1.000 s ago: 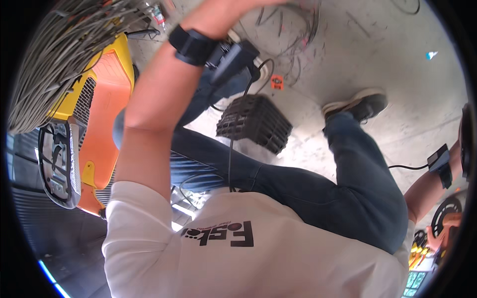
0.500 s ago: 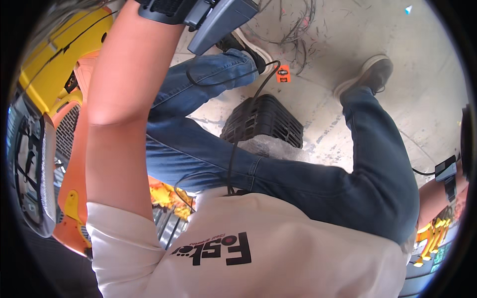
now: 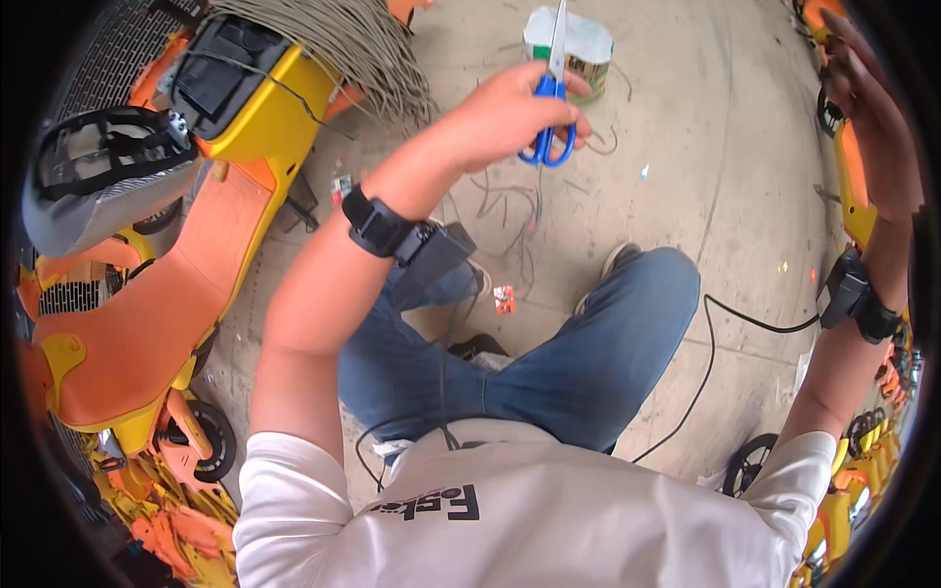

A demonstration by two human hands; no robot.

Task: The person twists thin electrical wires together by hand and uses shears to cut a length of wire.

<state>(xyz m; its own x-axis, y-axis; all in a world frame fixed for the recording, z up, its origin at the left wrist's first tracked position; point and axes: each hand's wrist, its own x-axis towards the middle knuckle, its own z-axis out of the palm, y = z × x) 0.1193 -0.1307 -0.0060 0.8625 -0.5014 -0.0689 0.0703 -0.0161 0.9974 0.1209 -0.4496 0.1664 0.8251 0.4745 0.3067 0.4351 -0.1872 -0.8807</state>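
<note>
Out in front of me, my left hand (image 3: 510,113) has its fingers wrapped around a pair of scissors (image 3: 558,44) with blue handles. The metal blades point away from me. Just behind them stands a round tub (image 3: 594,41) with a whitish top and a green and yellow printed side. My right hand (image 3: 872,118) is raised at the far right rim of the view. It is seen edge-on with its fingers stretched out, and nothing shows in it. Black straps hold a small dark device (image 3: 436,257) on my left wrist and another device (image 3: 851,292) on my right.
A yellow and orange scooter (image 3: 186,284) stands close at left. Grey cable (image 3: 343,34) lies heaped at the far left. Wire scraps and an orange card (image 3: 504,300) lie on the floor. A black cord (image 3: 708,338) runs to my right wrist. More scooters (image 3: 867,490) line the right.
The view has swung up and outward. My left hand with the scissors, my right hand and the tub have come into view. The black crate between my legs has gone from sight.
</note>
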